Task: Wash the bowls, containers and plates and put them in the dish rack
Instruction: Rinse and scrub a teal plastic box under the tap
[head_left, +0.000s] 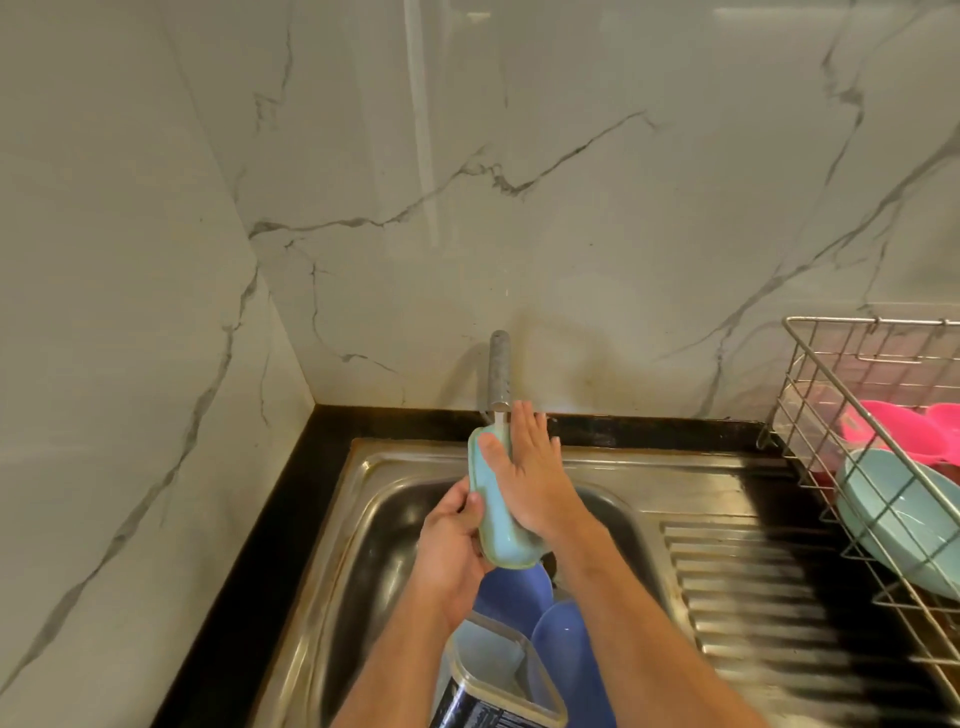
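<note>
A clear box (498, 670) with a dark label sits nearest, at the bottom edge, inside the steel sink (363, 519); whether anything is in it cannot be told. Just behind it two blue plates (563, 649) lean in the basin, partly hidden by the forearms.

Above them, the left hand (449, 545) grips the lower edge of a light teal dish (496, 514), fingers curled round its rim, holding it tilted on edge over the basin. The right hand (530, 478) lies flat against the dish's far side, fingers straight and together, thumb pressed on its face near the top. The dish's upper end is right under the tap (500, 371), from which a thin stream of water falls onto it.

At the right, beyond the ribbed drainboard (769, 587), stands a wire rack (810, 415). It holds a teal bowl (893, 519) leaning on its side and, behind that, pink pieces (904, 431) whose kind is unclear.
</note>
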